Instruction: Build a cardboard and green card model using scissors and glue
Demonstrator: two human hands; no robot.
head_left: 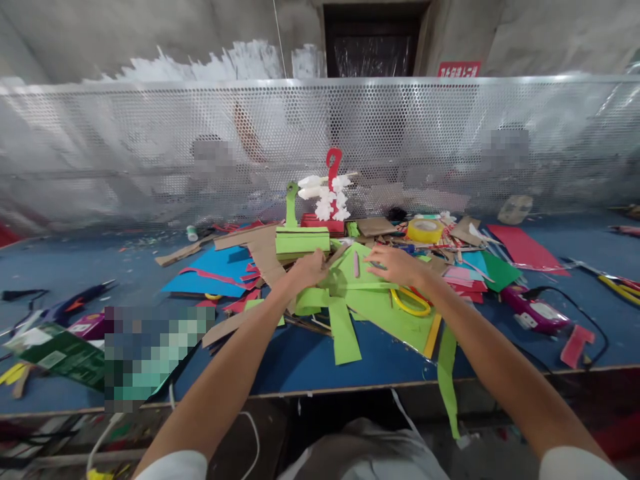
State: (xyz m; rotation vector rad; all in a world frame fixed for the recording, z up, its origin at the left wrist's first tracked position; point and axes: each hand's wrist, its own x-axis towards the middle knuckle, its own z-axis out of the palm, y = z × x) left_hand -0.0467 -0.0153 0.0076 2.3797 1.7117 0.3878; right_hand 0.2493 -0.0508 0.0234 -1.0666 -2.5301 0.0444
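Note:
In the middle of the bench, my left hand [311,268] is closed beside a light-green covered box [303,244]. A narrow brown cardboard strip [338,255] juts out to the right of its fingers; I cannot make out whether they grip it. My right hand [394,264] hovers over light-green sheets [390,312], fingers bent together around something small and dark that I cannot make out. Between the hands lies a small pinkish stick [356,265]. Yellow-handled scissors [411,302] rest under my right wrist. Behind the box stands a green upright piece [291,205].
A red hook-shaped piece [333,163] with white flowers stands against the perforated metal screen [430,147]. Yellow tape [425,230] and paper scraps lie at the back. To the right is a purple glue gun [537,312]; blue card [207,272] lies left. A green strip [447,380] hangs over the front edge.

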